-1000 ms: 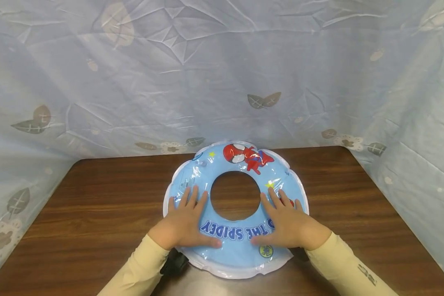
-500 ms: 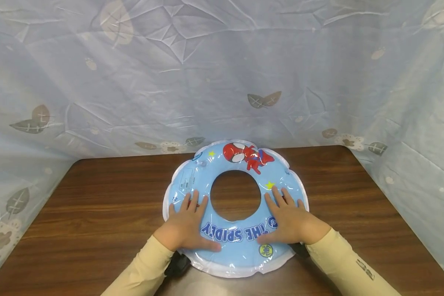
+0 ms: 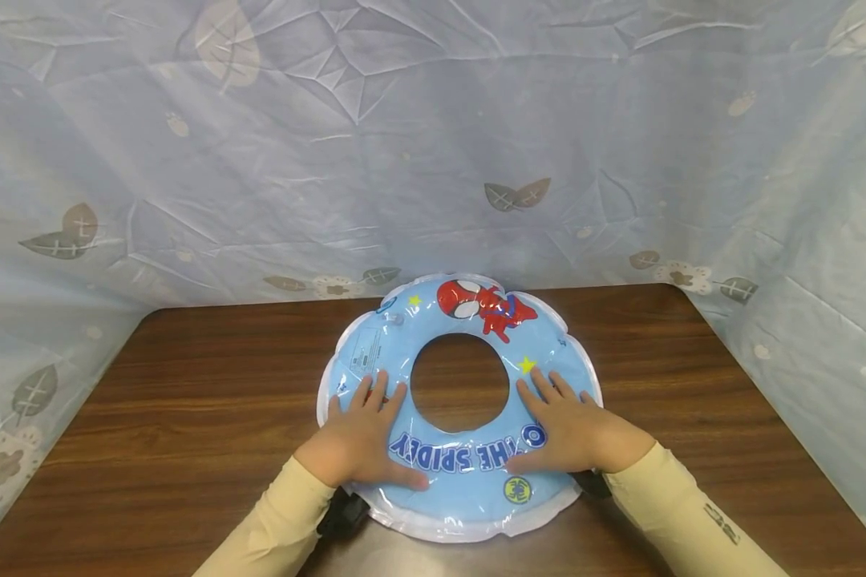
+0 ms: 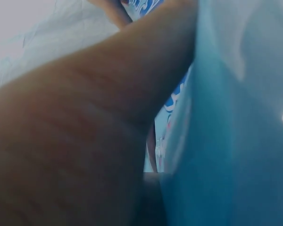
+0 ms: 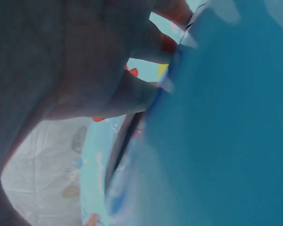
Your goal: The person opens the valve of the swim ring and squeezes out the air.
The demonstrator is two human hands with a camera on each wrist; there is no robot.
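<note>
A light blue inflatable swim ring (image 3: pixel 455 505) with a white seam lies on the table, puffed up, with a red cartoon figure at its far side and upside-down lettering at its near side. On its left near part rests my left hand (image 3: pixel 361 441), fingers spread and straight. My right hand (image 3: pixel 570 433) lies likewise on the right near part. Close up in the left wrist view, the hand (image 4: pixel 85 113) is beside the blue vinyl. In the right wrist view, dark fingers of the hand (image 5: pixel 94 66) touch the ring's surface (image 5: pixel 226 127).
The brown wood-grain table (image 3: pixel 209 401) extends on both sides of the ring. A pale blue leaf-print curtain (image 3: pixel 404 160) hangs along the back and sides. Black wrist devices, one of them a strapped camera (image 3: pixel 342 513), show beneath the sleeves.
Both hands have slid slightly over the ring; the right hand has shifted a little to the right, showing more lettering. The ring stays in nearly the same place.
</note>
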